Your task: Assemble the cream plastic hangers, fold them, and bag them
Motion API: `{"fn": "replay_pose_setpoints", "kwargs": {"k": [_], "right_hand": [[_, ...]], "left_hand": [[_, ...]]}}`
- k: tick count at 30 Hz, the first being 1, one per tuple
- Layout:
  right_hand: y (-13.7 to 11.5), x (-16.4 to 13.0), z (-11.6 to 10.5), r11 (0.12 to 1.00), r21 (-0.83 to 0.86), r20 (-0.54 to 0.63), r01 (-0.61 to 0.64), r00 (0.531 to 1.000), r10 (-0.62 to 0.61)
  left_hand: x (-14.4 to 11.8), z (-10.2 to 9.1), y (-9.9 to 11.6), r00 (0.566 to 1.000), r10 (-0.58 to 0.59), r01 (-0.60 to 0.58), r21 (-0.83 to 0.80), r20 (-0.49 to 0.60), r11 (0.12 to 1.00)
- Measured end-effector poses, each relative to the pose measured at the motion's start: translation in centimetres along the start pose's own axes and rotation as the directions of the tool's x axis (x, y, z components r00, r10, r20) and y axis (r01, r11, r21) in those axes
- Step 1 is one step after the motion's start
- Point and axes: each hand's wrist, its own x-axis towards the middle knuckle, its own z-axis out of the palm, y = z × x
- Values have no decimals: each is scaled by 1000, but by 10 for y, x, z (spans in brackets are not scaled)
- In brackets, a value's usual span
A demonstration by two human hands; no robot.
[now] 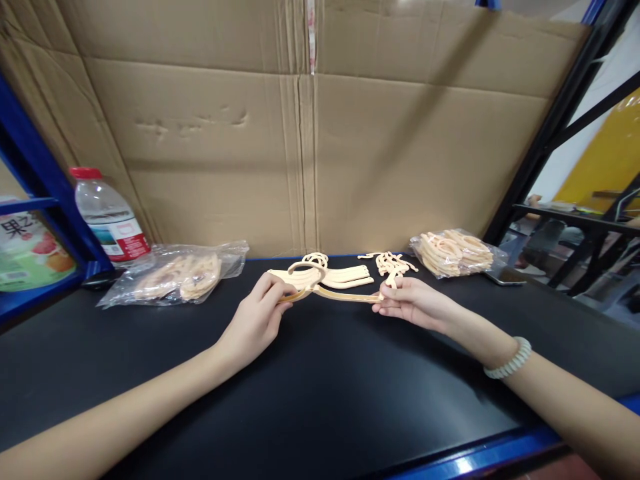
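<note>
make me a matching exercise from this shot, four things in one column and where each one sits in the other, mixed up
Things:
1. water bottle
2. cream plastic strip
3. beaded bracelet
4. phone

Places:
A. on the right wrist
B. held between the left hand and the right hand
C. standing at the far left, by the blue shelf frame
D. lying flat on the black table, right of the right-hand bag of parts

Pairs: 1-C, 2-B, 3-A, 4-D
</note>
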Motion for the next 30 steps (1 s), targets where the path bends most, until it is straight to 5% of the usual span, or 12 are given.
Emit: {"fn": "replay_pose_setpoints", "kwargs": {"k": [18, 30], "right_hand": [[12, 7, 7, 937, -233, -172, 262, 937, -304], [11, 5, 6, 967, -108, -104, 233, 964, -244]], "left_hand": [[-2, -1, 0, 997, 41, -40, -32, 63, 999], [-4, 1, -1, 998, -53, 54, -51, 27, 997]]}}
